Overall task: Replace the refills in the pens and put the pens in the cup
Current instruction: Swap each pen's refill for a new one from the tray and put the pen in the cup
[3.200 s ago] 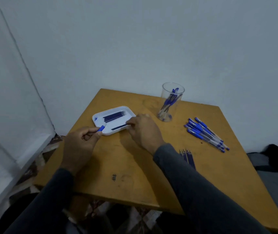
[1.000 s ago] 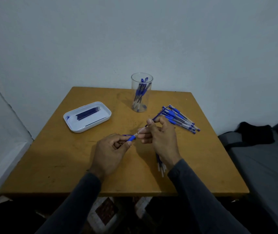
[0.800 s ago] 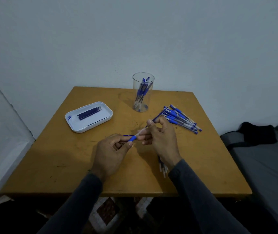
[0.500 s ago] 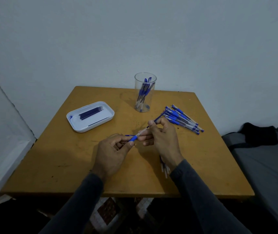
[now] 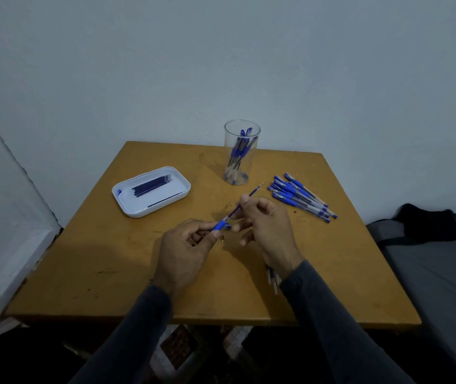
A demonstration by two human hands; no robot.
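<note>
Above the middle of the table [image 5: 82, 273], two hands meet over a pen being assembled. The left hand [image 5: 185, 250] pinches the pen's blue grip [image 5: 220, 225] between thumb and curled fingers. The right hand [image 5: 268, 228] pinches the refill [image 5: 249, 195] between thumb and forefinger; its other fingers are loosely curled and apart. The refill runs from the grip up and to the right, its pale tip free in the air just short of the cup [image 5: 240, 153].

The cup, clear and upright, stands at the far edge of the table and holds several blue pens leaning inside. To its right, near the right edge, lies a pile of pens [image 5: 301, 196], all capped, fanned side by side. At far left sits a white tray [image 5: 127, 209] with a bundle of dark refills [image 5: 152, 184] lying across it, one more refill apart from the bundle, and a small blue piece in its left corner. Under the right wrist, on the near part of the table, a few more pen barrels [image 5: 272, 279] show, mostly hidden by the sleeve.
</note>
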